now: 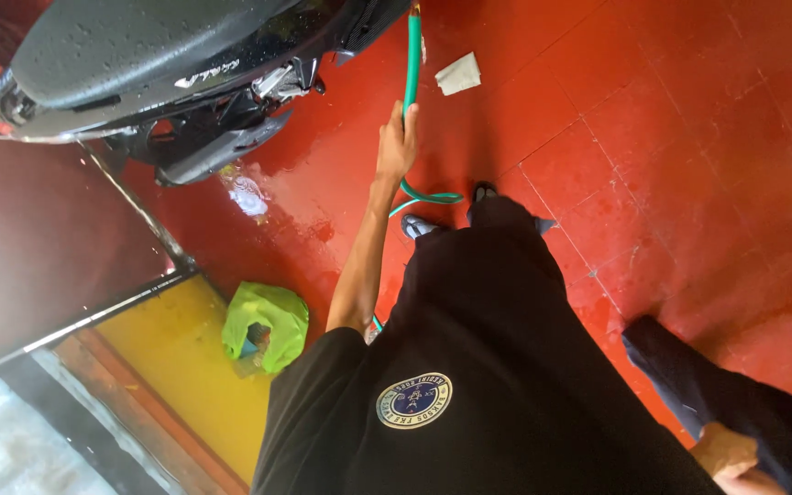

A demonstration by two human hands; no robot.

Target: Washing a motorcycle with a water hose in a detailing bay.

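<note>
Head view: you look straight down your own black shirt to your shoes on the wet red tiled floor.
Left hand: your left hand is closed in a full fist around the green hose, arm stretched out ahead of you.
Why held so: the grip sits partway along the hose, apparently so that the stretch beyond your fist points straight at the scooter.
Hose: from your fist it runs forward to the black scooter, where its end goes out of view. Behind the fist it drops to the floor and curls in a loop just beside your shoes.
Right hand: only a bit of what seems to be your right hand shows at the lower edge, next to a dark sleeve or trouser leg. You cannot tell how open it is or whether it holds anything. It is well apart from the hose.
Scooter: its seat is beaded with water, and a puddle shines on the floor beneath it.
Around you: a pale cloth lies on the tiles just beside the hose, and a crumpled green bag sits by the yellow strip on your left.
</note>
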